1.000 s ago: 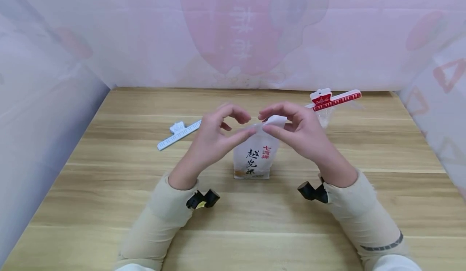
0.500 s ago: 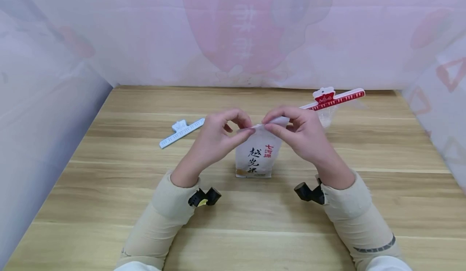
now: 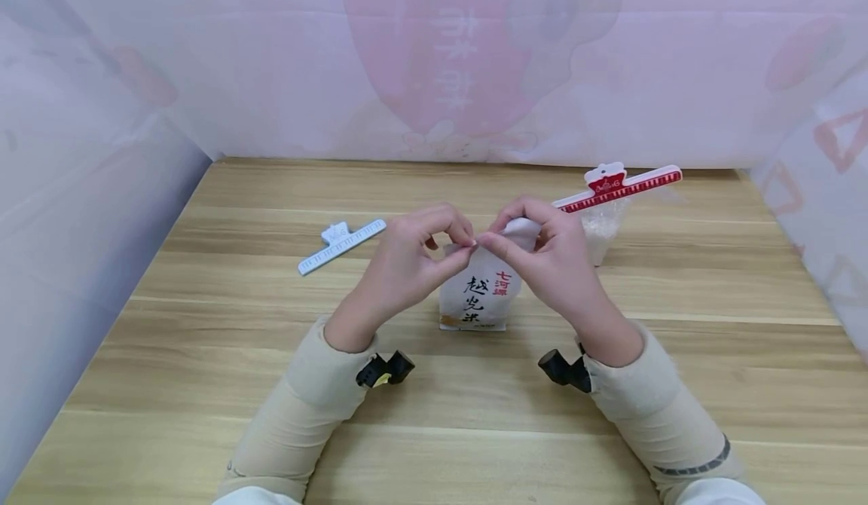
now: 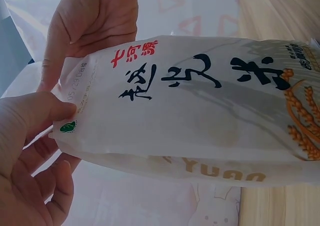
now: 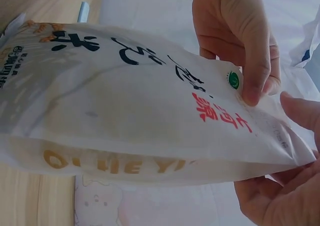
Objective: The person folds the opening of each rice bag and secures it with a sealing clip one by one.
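rice bag (image 3: 475, 294): stands upright near the middle of the wooden table (image 3: 461, 414), base resting on the surface, printed front toward the person, top edge between the two hands.

left hand (image 3: 415, 255): thumb and forefinger pinch the left part of the top edge; remaining fingers loosely bent. right hand (image 3: 552, 260): thumb in front and fingers behind, curled over the right part of the same edge, thumb tip just beside the left fingertips.

step in hand (judged): working the top edge, probably folding or pressing it together; parting the layers cannot be ruled out. next move (judged): calls for even handling along the whole edge, base seated so that the bag does not tip.

containers: the rice bag is opaque; contents and fill level cannot be told, nor whether its mouth is sealed. clear bag (image 3: 600, 234), behind the right hand and partly hidden, holds white, grain-like contents; red clip (image 3: 620, 188) lies across its top. blue clip (image 3: 342, 247) lies on the table left of the left hand, apart from both bags.
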`<state>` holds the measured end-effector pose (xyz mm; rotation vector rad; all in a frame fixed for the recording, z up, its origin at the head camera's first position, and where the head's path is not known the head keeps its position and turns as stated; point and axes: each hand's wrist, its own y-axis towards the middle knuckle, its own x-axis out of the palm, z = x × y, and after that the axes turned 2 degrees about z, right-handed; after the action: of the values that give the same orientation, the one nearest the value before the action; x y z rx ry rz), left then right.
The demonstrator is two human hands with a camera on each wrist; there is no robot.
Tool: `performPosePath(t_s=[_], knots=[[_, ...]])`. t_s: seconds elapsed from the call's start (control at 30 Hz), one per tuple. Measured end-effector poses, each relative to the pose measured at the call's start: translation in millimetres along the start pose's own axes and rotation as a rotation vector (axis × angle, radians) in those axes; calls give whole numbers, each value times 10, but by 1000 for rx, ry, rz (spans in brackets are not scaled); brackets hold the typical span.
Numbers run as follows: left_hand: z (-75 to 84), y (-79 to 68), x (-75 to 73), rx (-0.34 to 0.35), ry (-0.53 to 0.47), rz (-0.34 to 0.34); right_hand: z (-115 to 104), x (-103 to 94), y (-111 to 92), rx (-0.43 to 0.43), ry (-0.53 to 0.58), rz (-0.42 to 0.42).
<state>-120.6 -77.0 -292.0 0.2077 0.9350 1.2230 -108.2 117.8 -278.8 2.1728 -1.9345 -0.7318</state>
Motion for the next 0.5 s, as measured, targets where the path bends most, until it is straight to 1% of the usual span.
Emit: performPosePath(t_s=[0.1,0.23,0.5], knots=[[8,1,4,10,6,2,-12,12,-9,16,-7,15],[2,5,5,10,7,-3,-24,8,-18,31,-25,12],[-37,4,-24,5,-23,-50,-8,-19,-13,27,-56,-7]])
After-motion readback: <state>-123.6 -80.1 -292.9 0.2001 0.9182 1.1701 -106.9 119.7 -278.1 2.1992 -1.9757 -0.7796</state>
